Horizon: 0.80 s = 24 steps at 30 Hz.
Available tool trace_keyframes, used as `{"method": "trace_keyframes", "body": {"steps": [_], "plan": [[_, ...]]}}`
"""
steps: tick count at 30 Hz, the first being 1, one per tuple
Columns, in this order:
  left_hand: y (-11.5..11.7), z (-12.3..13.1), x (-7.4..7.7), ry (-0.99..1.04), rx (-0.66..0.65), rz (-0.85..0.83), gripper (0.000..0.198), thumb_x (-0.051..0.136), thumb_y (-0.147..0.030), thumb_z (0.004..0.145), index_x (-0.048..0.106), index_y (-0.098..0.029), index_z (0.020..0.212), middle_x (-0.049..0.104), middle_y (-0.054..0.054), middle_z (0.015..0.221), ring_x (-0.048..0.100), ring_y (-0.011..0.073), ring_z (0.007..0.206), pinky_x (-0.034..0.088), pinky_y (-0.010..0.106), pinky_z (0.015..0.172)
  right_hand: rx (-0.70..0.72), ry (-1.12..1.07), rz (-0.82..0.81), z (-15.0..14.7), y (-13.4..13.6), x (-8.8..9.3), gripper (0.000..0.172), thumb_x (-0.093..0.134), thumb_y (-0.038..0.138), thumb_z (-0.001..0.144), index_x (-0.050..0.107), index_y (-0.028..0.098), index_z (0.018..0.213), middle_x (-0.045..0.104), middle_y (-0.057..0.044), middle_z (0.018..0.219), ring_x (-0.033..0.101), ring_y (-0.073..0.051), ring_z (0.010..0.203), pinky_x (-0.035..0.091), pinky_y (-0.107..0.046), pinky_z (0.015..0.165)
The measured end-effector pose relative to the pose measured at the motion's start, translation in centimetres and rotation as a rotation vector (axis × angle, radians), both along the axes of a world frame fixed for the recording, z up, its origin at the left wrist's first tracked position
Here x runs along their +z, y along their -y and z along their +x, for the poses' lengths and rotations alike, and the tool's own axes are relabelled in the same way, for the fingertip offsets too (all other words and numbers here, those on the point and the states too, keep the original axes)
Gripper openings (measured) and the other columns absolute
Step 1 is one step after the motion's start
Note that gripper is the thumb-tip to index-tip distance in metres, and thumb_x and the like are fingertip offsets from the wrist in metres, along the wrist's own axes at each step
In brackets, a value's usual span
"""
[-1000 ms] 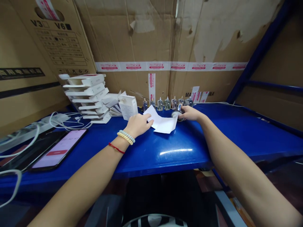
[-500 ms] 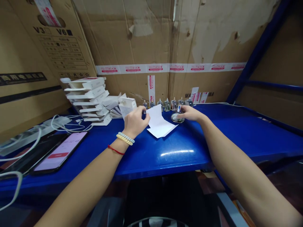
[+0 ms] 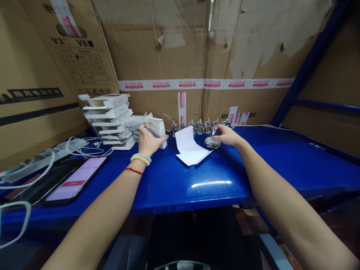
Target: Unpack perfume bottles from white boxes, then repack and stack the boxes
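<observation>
My left hand (image 3: 149, 141) is around an upright white carton (image 3: 157, 126), thumb on its right side and fingers on its left. In my right hand (image 3: 227, 135) is a rounded glass perfume bottle (image 3: 212, 142), held by its shiny neck or cap at the table surface. Part of the bottle is behind my fingers. Between the hands a creased white paper sheet (image 3: 192, 150) lies on the blue table (image 3: 174, 187), its back part standing up.
Several small glass bottles (image 3: 200, 127) stand in a row behind the paper. Left of them is a stack of flat white cartons (image 3: 112, 112). A lit phone (image 3: 75, 180) and white cables (image 3: 81, 148) lie at the left. Brown cardboard (image 3: 157, 56) walls the back.
My left hand has moved left, from beside the paper to the white carton, and has closed around it. My right hand stays at the bottle. The view has shifted slightly.
</observation>
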<state>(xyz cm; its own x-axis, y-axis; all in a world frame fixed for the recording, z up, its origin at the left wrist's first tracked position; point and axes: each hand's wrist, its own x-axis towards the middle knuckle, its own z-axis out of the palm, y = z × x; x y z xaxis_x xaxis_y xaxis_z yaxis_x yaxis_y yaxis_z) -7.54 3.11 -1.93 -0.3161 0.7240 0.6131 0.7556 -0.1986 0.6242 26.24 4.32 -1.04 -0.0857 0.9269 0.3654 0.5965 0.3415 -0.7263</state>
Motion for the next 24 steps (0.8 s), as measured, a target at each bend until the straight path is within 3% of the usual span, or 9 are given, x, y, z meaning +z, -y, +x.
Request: {"method": "trace_keyframes", "body": {"steps": [3,6,10,14,18,24], "plan": [[0.4,0.3,0.2,-0.016,-0.029,0.013,0.09,0.082,-0.042,0.055,0.029,-0.017,0.124,0.056,0.02,0.114,0.061,0.0425,0.108,0.048,0.061,0.091,-0.068,0.014,0.041,-0.3,0.2,0.4,0.048,0.075,0.03,0.059,0.063,0.018,0.104,0.068,-0.008,0.098,0.064,-0.025,0.093,0.05,-0.043,0.088],[1.0,0.8,0.6,-0.099,-0.093,0.246,0.089,0.082,-0.038,0.055,0.029,-0.017,0.123,0.054,0.021,0.12,0.059,0.0402,0.113,0.049,0.057,0.092,-0.128,-0.119,0.223,-0.6,0.4,1.0,0.053,0.071,0.036,0.061,0.06,0.019,0.11,0.065,-0.012,0.116,0.06,-0.028,0.11,0.049,-0.045,0.093],[1.2,1.2,0.8,-0.249,-0.163,0.528,0.084,0.082,-0.04,0.058,0.028,-0.019,0.119,0.051,0.021,0.124,0.054,0.0386,0.121,0.043,0.058,0.101,-0.197,-0.19,0.472,-1.3,1.0,1.7,0.048,0.065,0.038,0.065,0.059,0.019,0.109,0.064,-0.013,0.116,0.059,-0.029,0.111,0.049,-0.046,0.089],[1.2,1.3,0.9,-0.346,-0.246,0.668,0.08,0.082,-0.036,0.061,0.026,-0.023,0.117,0.049,0.018,0.128,0.052,0.0351,0.124,0.04,0.058,0.103,-0.207,-0.11,0.572,-2.5,1.8,1.9,0.042,0.062,0.039,0.068,0.06,0.02,0.106,0.065,-0.011,0.111,0.058,-0.029,0.109,0.048,-0.048,0.091],[1.5,1.3,1.1,-0.407,-0.253,0.71,0.069,0.08,-0.032,0.064,0.03,-0.026,0.11,0.049,0.015,0.129,0.051,0.0325,0.124,0.041,0.057,0.101,-0.171,-0.03,0.607,-3.6,2.4,1.9,0.04,0.06,0.039,0.069,0.06,0.019,0.104,0.066,-0.013,0.109,0.058,-0.03,0.107,0.047,-0.049,0.092],[2.7,1.6,1.7,-0.491,-0.253,0.572,0.054,0.073,-0.019,0.068,0.033,-0.027,0.104,0.046,0.014,0.136,0.048,0.0329,0.128,0.039,0.059,0.101,-0.148,0.038,0.542,-4.7,3.5,2.4,0.033,0.058,0.037,0.073,0.062,0.021,0.101,0.067,-0.012,0.108,0.056,-0.03,0.107,0.047,-0.045,0.09]]}}
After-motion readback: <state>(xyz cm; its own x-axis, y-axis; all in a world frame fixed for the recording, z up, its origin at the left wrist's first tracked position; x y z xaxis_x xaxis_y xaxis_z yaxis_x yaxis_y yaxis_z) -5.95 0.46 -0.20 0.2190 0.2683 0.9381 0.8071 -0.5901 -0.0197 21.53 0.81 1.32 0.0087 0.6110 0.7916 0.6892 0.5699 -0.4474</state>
